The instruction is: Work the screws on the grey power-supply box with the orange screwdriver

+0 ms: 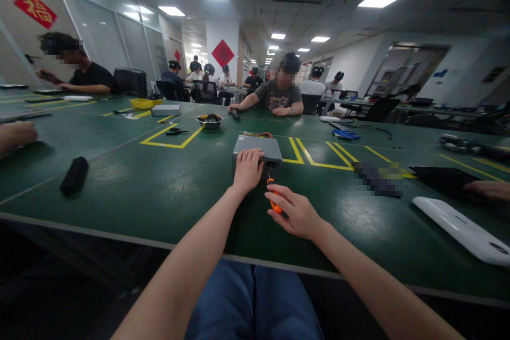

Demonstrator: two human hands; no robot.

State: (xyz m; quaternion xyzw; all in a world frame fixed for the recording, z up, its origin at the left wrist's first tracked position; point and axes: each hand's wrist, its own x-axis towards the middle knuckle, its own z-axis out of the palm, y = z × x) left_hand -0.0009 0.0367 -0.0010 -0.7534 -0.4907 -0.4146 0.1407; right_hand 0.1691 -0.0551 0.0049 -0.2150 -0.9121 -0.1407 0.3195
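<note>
Right hand (297, 212) around orange screwdriver (273, 196), left hand (248, 171) on gray box (257, 150)

Two bare hands counted: one left hand (247, 171), one right hand (295, 212).
One grey metal box (257, 150), one orange-handled tool (273, 196), one round steel bowl (209, 122), one yellow plastic tray (144, 103) are seen.

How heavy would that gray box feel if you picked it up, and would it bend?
The gray metal box probably feels stiff: its flat top isn't bending under the left hand. It may feel heavy for its size, being metal. Its flat shape suggests it won't roll.
</note>
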